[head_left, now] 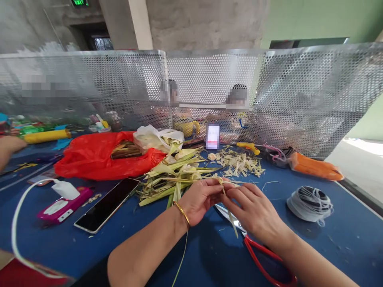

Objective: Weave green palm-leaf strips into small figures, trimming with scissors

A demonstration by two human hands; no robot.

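Evidently the work is fine and close: the person's two hands meet above the middle of the blue table (338,239), just in front of a loose heap of dry leaves (167,179). The left hand (202,201) is closed in a pinch, thumb against fingers, on the small knotted upper end of a pale strip (231,223). The right hand (254,211) has its fingers curled in beside the left fingertips and appears to pinch the same strip a little below the knot, though its own fingers partly hide the contact. The strip's free end hangs down between the hands, tilted, over the open scissors (263,251), whose red handles lie under the right forearm.

The strip looks like dried plant leaf or husk — very light, thin and flexible along its length, probably a bit papery to the touch. It should fold and twist readily but may split along the grain or crack at a sharp bend, so a soft hold with the finger pads suits it better than a hard squeeze. The best places to take hold are probably right at the knot, to stop it loosening, and flat across the strip just below; a tug on the thin tail could tear it.

Beyond the hands lies a scatter of pale shavings (242,163), and to the right sits a wound bundle of grey cord (309,205) — well apart from both hands.
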